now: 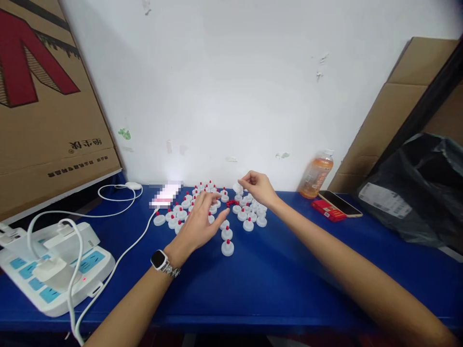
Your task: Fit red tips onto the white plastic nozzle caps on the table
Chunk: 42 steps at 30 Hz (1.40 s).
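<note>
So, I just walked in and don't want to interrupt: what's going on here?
A person is handling white caps on a blue table. The right hand pinches a pale piece, probably another cap, above the others. The left hand is open over the caps, with nothing visible in its grasp. Many caps carry red tips; some near the right hand look bare. A cluster of red pieces lies among the caps.

And here's the watch point(158, 260), out toward half past seven: dark rounded-square face, pale case, silvery linked band point(170, 270) curving off at four o'clock! Left hand point(202, 219) bare, left forearm point(132, 300) too; right hand point(261, 189) bare, right forearm point(336, 250) bare toward four.
</note>
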Each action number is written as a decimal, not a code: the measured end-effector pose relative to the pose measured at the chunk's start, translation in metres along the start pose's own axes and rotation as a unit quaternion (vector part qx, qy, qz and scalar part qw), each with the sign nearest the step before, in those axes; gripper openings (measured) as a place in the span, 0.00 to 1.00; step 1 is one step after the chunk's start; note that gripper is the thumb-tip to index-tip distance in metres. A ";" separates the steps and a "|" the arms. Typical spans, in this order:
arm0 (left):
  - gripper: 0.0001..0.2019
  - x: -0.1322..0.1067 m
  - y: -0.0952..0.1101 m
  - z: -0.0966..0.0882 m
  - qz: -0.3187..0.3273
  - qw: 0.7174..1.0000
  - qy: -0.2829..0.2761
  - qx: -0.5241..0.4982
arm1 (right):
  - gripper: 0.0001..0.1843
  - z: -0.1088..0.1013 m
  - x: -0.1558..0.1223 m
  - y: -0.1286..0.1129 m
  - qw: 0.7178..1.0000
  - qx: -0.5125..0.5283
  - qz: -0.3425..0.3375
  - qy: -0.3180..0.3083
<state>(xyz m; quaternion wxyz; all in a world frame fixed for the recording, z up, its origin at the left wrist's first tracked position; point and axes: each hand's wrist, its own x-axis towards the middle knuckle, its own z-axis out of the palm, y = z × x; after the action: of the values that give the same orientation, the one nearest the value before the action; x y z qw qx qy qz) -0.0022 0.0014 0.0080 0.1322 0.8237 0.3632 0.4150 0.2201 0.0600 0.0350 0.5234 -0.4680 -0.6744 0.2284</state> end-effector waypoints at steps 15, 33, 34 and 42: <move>0.08 -0.002 -0.016 0.005 0.102 0.978 -0.166 0.080 | 0.07 0.045 0.054 0.042 0.932 -0.325 -0.002 -0.162; 0.11 0.006 -0.013 -0.005 0.034 0.995 0.039 0.090 | 0.07 0.008 0.004 0.003 0.989 -0.104 0.006 -0.100; 0.14 0.006 -0.013 -0.003 0.038 0.994 0.037 0.097 | 0.10 0.011 -0.003 -0.007 0.991 -0.044 -0.001 -0.126; 0.18 0.002 -0.031 -0.009 -0.018 0.993 -0.012 0.120 | 0.13 0.036 -0.011 -0.016 0.985 -0.020 -0.028 -0.167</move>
<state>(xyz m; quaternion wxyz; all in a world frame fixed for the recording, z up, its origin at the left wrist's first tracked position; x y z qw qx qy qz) -0.0234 0.0241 -0.0013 0.0442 0.8315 0.4240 0.3563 0.1813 0.0501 0.0299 0.4001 -0.4146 -0.7696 0.2752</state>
